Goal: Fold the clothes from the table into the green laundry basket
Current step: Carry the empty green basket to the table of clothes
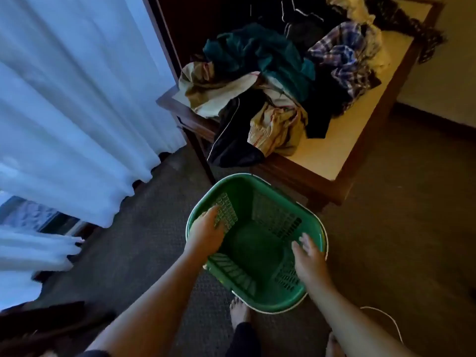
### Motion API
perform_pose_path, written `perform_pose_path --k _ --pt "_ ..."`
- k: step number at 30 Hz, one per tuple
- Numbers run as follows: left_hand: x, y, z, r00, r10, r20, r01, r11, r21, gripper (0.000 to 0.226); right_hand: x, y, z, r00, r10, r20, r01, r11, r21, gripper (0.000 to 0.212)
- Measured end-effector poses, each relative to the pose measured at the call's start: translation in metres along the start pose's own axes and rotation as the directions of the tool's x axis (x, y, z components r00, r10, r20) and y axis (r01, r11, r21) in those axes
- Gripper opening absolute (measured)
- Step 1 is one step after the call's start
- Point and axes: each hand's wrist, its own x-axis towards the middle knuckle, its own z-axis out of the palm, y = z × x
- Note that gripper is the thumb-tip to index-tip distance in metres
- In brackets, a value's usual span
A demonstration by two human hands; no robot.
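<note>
From the head view, the basket (257,253) sits on the carpet (144,228) in the lower middle of the frame, just below the near corner of the table (322,153). Nothing lies in it; its green floor and lattice walls show bare.

The left hand (207,235) lies over the basket's left rim, fingers (219,217) together and laid down against the inner lattice. The thumb is hidden, so whether the hand truly grips the rim cannot be told. The right hand (310,258) is at the right rim with fingers (305,240) apart and fairly straight, blurred and holding nothing. Whether it touches the plastic is unclear.

The clothes (270,81) are heaped in the upper middle of the frame, all unfolded on the table: a teal piece (257,55) on top, a plaid shirt (345,55) to its right, a black piece (231,143) hanging over the near edge. A curtain (64,99) fills the left side, and a thin cord (386,320) lies on the carpet at lower right.

The step in hand looks like placing the basket by the table — folding has not begun. The next move likely calls for both hands to leave the rim, reach up to the heap and lift a single piece free. The black one at the edge is nearest, though the pile looks tangled and other pieces may drag along with it.
</note>
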Motion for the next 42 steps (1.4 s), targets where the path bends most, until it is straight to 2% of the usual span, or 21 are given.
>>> perform_pose_path --k 2,4,5,7,10,12,14,17,19,21,24,28,32,34,37,42 --pt "0.029 -0.028 0.001 0.999 -0.029 0.023 0.027 0.997 0.069 0.059 0.021 0.026 0.016 0.971 0.188 -0.147 -0.188 0.982 0.015 0.082" --pt "0.053 -0.058 0.004 0.994 -0.088 0.066 0.08 0.99 0.114 0.074 0.034 0.061 0.024 0.917 0.332 -0.221 -0.31 0.942 0.127 0.115" --pt "0.064 -0.072 0.01 0.99 -0.113 0.081 0.103 0.987 0.125 0.083 0.036 0.075 0.028 0.885 0.403 -0.235 -0.358 0.91 0.211 0.121" --pt "0.083 -0.095 0.019 0.974 -0.19 0.124 0.167 0.97 0.178 0.098 0.035 0.089 0.038 0.783 0.591 -0.192 -0.51 0.788 0.346 0.118" --pt "0.11 -0.124 0.029 0.941 -0.271 0.202 0.239 0.956 0.173 0.11 0.039 0.104 0.048 0.689 0.725 -0.02 -0.642 0.623 0.448 0.113" --pt "0.122 -0.139 0.036 0.92 -0.303 0.248 0.291 0.953 0.083 0.111 0.042 0.114 0.054 0.694 0.718 0.06 -0.634 0.568 0.525 0.085" --pt "0.125 -0.142 0.041 0.903 -0.336 0.266 0.352 0.936 -0.012 0.096 0.045 0.117 0.059 0.704 0.709 0.053 -0.582 0.532 0.614 0.051" --pt "0.123 -0.14 0.042 0.89 -0.393 0.233 0.429 0.894 -0.128 0.061 0.045 0.121 0.064 0.708 0.706 -0.019 -0.496 0.515 0.699 0.017" --pt "0.116 -0.134 0.038 0.859 -0.437 0.266 0.495 0.842 -0.214 0.049 0.042 0.127 0.064 0.696 0.705 -0.137 -0.452 0.578 0.68 0.007" --pt "0.101 -0.126 0.032 0.818 -0.466 0.336 0.559 0.78 -0.281 0.035 0.03 0.128 0.054 0.663 0.704 -0.255 -0.416 0.629 0.657 0.006" --pt "0.066 -0.115 0.025 0.755 -0.513 0.408 0.647 0.685 -0.335 0.016 0.003 0.132 0.032 0.641 0.71 -0.292 -0.401 0.634 0.661 0.013" --pt "0.008 -0.11 0.021 0.695 -0.544 0.47 0.705 0.644 -0.297 0.035 -0.045 0.142 -0.004 0.645 0.694 -0.319 -0.404 0.664 0.629 0.014" --pt "-0.06 -0.101 0.027 0.715 -0.525 0.462 0.671 0.701 -0.242 0.032 -0.099 0.147 -0.042 0.711 0.597 -0.371 -0.36 0.763 0.537 0.016" --pt "-0.09 -0.092 0.028 0.721 -0.518 0.461 0.668 0.696 -0.263 0.026 -0.124 0.153 -0.062 0.746 0.544 -0.384 -0.325 0.801 0.503 0.018" --pt "-0.134 -0.065 0.029 0.726 -0.462 0.509 0.663 0.668 -0.339 0.041 -0.16 0.163 -0.094 0.784 0.455 -0.423 -0.231 0.846 0.481 0.021" --pt "-0.213 -0.013 0.041 0.766 -0.412 0.494 0.628 0.644 -0.437 0.048 -0.214 0.192 -0.142 0.81 0.358 -0.465 -0.078 0.851 0.519 0.063"
